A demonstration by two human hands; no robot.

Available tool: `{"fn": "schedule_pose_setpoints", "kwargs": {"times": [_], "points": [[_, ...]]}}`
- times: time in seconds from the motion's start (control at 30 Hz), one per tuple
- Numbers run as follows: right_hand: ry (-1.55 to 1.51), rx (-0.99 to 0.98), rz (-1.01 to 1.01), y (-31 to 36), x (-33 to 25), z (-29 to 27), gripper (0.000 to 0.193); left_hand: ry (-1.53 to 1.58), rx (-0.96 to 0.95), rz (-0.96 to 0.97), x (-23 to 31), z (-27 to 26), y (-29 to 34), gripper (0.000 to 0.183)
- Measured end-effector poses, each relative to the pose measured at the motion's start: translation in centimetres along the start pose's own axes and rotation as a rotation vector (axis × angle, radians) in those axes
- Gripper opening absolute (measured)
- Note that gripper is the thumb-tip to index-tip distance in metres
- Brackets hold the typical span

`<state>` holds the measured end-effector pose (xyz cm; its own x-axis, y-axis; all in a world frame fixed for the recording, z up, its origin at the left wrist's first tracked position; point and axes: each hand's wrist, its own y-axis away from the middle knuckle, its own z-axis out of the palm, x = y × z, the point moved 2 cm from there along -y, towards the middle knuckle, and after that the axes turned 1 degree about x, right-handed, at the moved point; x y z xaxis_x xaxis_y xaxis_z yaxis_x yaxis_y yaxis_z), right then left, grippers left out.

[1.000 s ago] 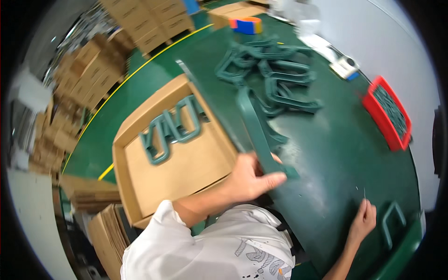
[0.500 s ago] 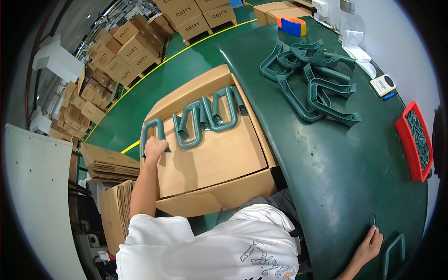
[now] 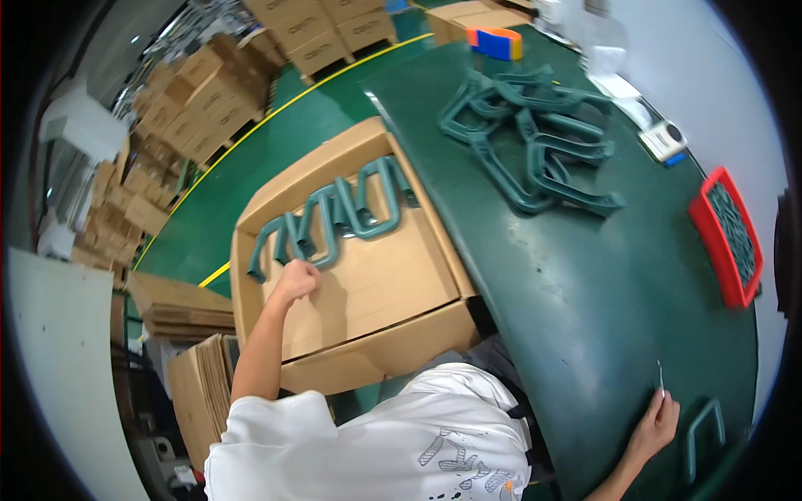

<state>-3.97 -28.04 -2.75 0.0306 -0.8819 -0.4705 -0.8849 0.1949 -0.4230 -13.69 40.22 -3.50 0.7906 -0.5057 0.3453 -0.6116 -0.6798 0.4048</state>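
Observation:
A row of green U-shaped handles lies in an open cardboard box left of the green table. My left hand is inside the box, fingers curled, just below the near end of the leftmost handles. Whatever those fingers grip, if anything, is hidden. Over the table at the lower right, my right hand pinches a thin metal tool pointing up. A single green handle lies beside that hand.
More green handles are heaped at the table's far end, near an orange, blue and yellow object. A red bin of small green pieces stands at the right edge. Flattened cartons lean left of the box; stacked cartons stand behind.
My left hand has moved right from the leftmost handle, which now sits closer to the others at a changed angle. My right hand still holds the tool. The whole view has shifted slightly.

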Motion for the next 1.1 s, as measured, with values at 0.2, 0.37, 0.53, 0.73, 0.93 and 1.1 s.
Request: {"fn": "schedule_pose_setpoints", "kwargs": {"times": [0.2, 0.37, 0.53, 0.73, 0.93, 1.1], "points": [[0.063, 0.027, -0.067, -1.5, -3.2, -1.0, 0.012, -0.337, 0.266, 0.075, 2.3, 2.1, -0.4, 0.018], [0.320, 0.144, -0.058, -3.1, -1.9, -3.9, 0.026, -0.185, 0.619, 0.377, 2.6, 2.4, -2.0, 0.020], [0.708, 0.017, 0.464, -4.6, 3.9, -6.9, 0.032, 0.193, 0.613, 0.788, 15.6, 3.3, 3.1, 0.015], [0.307, 0.153, 0.152, -3.6, 0.4, -7.0, 0.030, 0.611, -0.299, 0.915, 27.5, 9.0, 12.4, 0.010], [-1.321, 0.283, 0.486, 0.3, -8.4, -4.9, 0.033, 0.816, -1.229, 0.695, 31.1, 17.4, 22.8, 0.032], [-1.679, -0.205, 0.750, 4.7, -12.0, -1.4, 0.037, 1.449, -1.093, 0.197, 33.3, 20.3, 24.4, 0.030]]}}
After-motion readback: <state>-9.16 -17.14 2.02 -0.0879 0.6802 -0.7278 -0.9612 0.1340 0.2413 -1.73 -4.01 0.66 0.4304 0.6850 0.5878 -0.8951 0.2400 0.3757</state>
